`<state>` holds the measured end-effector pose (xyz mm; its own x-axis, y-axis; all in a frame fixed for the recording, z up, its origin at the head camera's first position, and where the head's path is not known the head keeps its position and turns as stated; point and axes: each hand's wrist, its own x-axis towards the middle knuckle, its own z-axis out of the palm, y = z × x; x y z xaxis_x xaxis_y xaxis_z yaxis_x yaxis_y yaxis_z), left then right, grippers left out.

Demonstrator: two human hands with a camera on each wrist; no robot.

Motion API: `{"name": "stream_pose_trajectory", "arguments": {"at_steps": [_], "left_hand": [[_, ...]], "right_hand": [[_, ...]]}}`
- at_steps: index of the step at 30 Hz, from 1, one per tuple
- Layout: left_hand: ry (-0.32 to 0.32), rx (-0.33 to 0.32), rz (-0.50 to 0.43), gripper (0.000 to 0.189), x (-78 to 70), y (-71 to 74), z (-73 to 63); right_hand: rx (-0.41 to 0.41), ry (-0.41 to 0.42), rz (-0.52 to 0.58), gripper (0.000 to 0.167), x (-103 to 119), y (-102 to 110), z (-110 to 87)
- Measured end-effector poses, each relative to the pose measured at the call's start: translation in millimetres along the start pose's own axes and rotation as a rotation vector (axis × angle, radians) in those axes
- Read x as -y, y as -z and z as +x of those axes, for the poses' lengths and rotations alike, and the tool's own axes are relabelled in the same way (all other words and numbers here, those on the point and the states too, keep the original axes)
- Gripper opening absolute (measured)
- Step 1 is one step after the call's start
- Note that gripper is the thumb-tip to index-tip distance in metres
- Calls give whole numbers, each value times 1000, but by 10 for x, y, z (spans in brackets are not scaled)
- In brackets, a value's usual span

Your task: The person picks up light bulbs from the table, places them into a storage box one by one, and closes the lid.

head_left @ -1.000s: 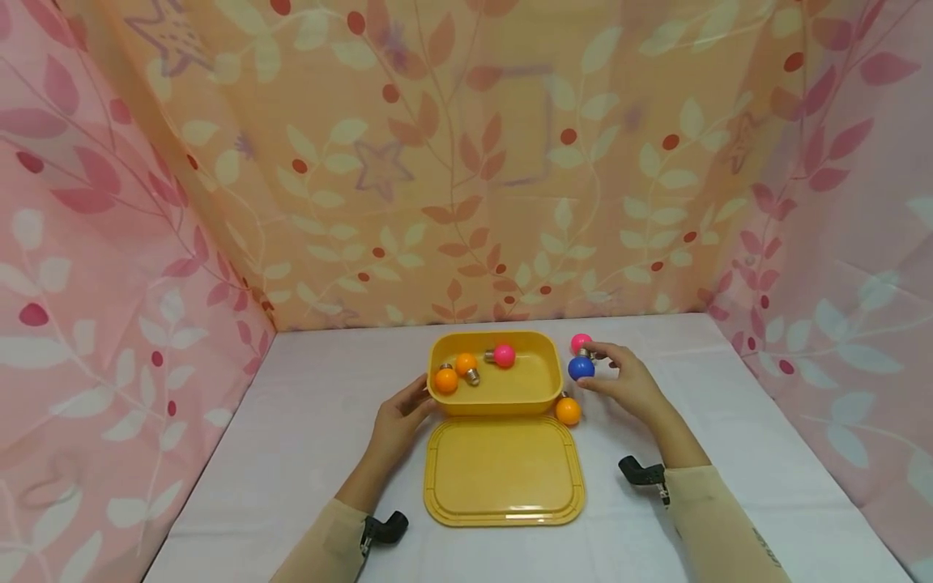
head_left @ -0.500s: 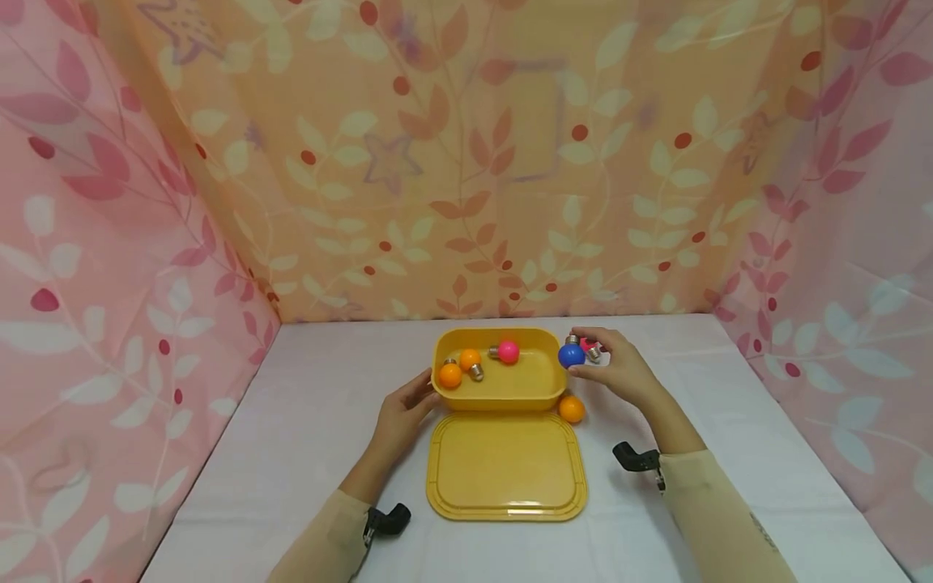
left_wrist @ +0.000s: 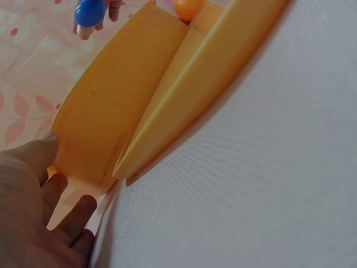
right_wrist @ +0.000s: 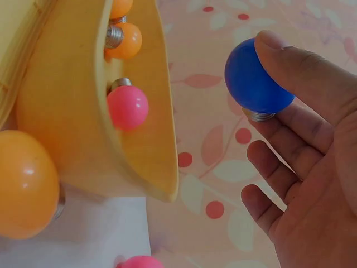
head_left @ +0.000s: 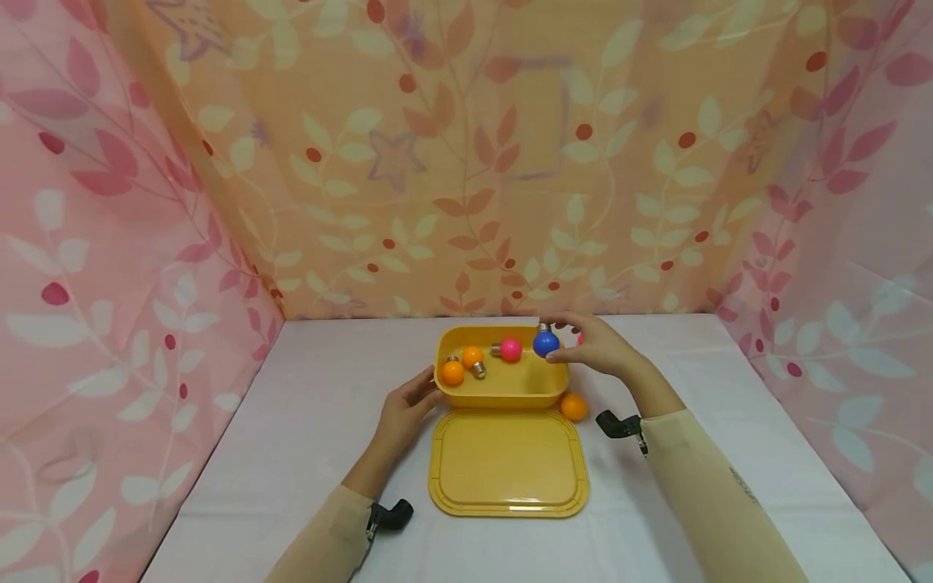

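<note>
The right hand (head_left: pixel 601 346) pinches the blue bulb (head_left: pixel 546 346), base (head_left: pixel 543 328) up, above the box's (head_left: pixel 503 401) right end; the left hand (head_left: pixel 399 414), fingers loosely spread, touches the left end.

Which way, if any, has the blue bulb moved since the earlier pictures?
Yes. In the head view, the blue bulb went left, from outside the yellow box to over it.

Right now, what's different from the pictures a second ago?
The right hand carried the blue bulb leftward, from beside the yellow box to above its right end, and still holds it. The left hand stays at the box's left end; the bulbs inside, lid and orange bulb outside haven't moved.
</note>
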<state>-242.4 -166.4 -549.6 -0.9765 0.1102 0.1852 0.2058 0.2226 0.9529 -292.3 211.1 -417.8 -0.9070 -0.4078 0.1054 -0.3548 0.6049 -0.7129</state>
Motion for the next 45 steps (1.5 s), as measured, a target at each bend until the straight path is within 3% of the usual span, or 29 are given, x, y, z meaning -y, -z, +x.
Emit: {"name": "stream_pose_trajectory", "arguments": {"at_steps": [4,11,13,18,25,32,36,45], "left_hand": [[7,2,9,59,-4,1,3],[29,3,-21,55,-345,-16,-105],[26,16,-15,55,-358,1,-108],[35,36,1,57,-251,14,-62],[31,24,2,59,-26,-7,2],[-13,8,4,59,-10,-9,17],[-7,17,13,60,-19,-9,19],[-4,13,20,59,-18,18,8]], "right_hand": [[69,54,-12,71,36,-2,150],[189,17,39,63,89,-32,361],[207,11,67,61,106,-48,421],[213,33,91,62,139,-90,556],[273,36,-35,63,118,-178,759],[377,38,-114,63,134,-266,880],[413,14,-163,60,114,-312,868],[493,35,-95,61,16,-490,913]]}}
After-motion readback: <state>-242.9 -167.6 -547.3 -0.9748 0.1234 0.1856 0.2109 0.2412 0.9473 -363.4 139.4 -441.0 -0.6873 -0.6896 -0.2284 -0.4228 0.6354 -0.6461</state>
